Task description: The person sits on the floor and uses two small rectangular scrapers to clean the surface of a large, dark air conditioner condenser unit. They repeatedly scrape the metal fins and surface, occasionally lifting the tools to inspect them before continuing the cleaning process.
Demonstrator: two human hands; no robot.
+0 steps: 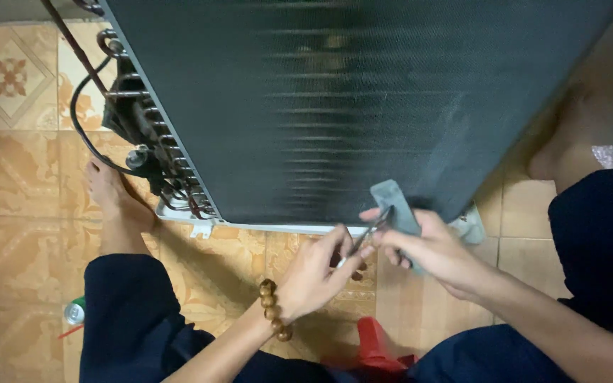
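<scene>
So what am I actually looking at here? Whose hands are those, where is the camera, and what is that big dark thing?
The camera sits on a person's head and looks down, so you see their own arms and legs. No robot is involved. The big dark panel is a finned coil of a cooling unit, lying on a patterned tile floor, with copper tubes and a black cable at its left end. The left hand, with a wooden bead bracelet on the wrist, pinches a thin metal tool. The right hand holds a small grey-blue piece against the panel's near edge. Bare feet rest on the floor either side, and a small can lies at the left.
</scene>
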